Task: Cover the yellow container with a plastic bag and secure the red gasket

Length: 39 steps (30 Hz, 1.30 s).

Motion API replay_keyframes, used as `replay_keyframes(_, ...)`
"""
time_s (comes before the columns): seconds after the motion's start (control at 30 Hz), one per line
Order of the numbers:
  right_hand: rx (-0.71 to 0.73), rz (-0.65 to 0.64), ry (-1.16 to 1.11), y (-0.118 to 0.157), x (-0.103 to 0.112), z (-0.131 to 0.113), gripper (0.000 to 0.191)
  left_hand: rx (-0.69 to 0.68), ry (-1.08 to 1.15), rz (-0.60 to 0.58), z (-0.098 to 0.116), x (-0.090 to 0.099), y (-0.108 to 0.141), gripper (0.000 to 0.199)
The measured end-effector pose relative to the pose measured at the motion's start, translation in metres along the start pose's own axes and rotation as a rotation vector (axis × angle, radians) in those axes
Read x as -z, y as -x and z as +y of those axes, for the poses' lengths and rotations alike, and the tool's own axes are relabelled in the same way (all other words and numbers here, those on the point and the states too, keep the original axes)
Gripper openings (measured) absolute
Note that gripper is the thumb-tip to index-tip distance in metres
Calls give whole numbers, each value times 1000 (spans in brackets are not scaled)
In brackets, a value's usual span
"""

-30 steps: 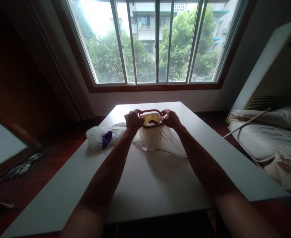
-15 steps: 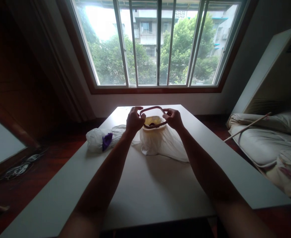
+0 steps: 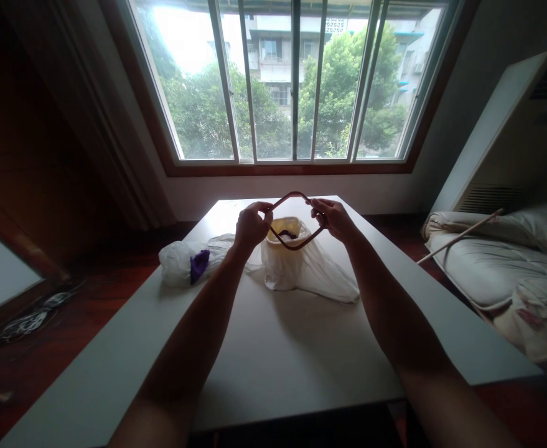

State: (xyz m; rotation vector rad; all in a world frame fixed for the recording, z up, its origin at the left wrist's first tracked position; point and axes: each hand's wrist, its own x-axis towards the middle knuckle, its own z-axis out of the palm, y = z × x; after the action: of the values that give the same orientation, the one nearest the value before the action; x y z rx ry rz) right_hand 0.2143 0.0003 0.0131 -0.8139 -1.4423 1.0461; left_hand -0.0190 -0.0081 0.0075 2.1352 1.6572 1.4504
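Both hands hold a brown, rounded-square ring, tilted above a small yellowish bin. My left hand is closed on the ring's left corner. On the opposite corner, my right hand grips it with bent fingers. A thin white plastic bag lines the bin and hangs over its outside, its loose end spread to the right on the table. Something dark lies inside the bin, too unclear to name. The ring partly covers the bin's opening.
A crumpled clear plastic bag with a purple piece lies left of the bin on the white table. Beyond the table is a window. At the right, a stick rests on a pale cushioned seat.
The ring has been lifted slightly and turned so that its corners point up and down. My right hand has shifted a little to the right with it.
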Motion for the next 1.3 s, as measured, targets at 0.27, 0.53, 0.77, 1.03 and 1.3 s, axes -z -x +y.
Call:
replay_keyframes(0.27,100,341,-112,-11,35,-8,22,-65,-35,-55,-1,3,3,44)
replay_keyframes(0.53,0,524,668,-19,103,26,36,203,-343,-215,-9,6,2,47)
replay_keyframes(0.77,-286,388,1236,-11,118,71,38,286,-433,-435,-15,8,-4,50)
replay_keyframes(1.03,-592,202,1406,-8,138,110,36,299,-494,-546,-19,3,-6,57)
replay_keyframes(1.3,-723,129,1388,1,147,116,16,264,-456,-614,-10,7,-1,45)
